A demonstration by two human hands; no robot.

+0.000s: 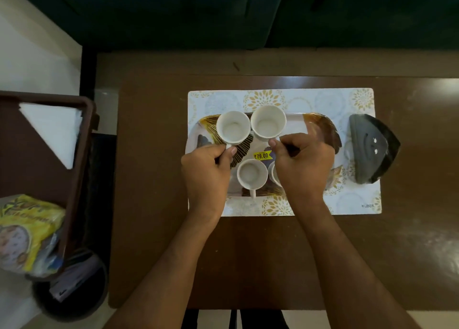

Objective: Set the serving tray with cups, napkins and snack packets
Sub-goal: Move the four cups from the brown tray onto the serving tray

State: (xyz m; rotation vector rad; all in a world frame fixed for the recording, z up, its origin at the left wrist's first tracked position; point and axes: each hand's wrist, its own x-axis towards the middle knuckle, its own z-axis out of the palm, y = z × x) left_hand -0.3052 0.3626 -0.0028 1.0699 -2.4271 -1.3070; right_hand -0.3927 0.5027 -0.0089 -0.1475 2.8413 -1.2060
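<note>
Head view, looking straight down on a brown table [154, 155]: patterned placemat [273, 100] with the serving tray [320, 130] on it, 4 white cups on the tray, left hand [207, 166] pinched on the handle of the far-left cup [233, 127], right hand [304, 162] pinched on the handle of the far-right cup [268, 122]. Nearer, 1 free cup [252, 174] with another half hidden under the right hand, a yellow price sticker [261, 155] between the rows. Off to the left, white napkins [53, 130] and a yellow snack packet [27, 232] in a brown crate [82, 169], well apart from the tray; dark napkin holder [372, 148] just beside the tray's right end.
</note>
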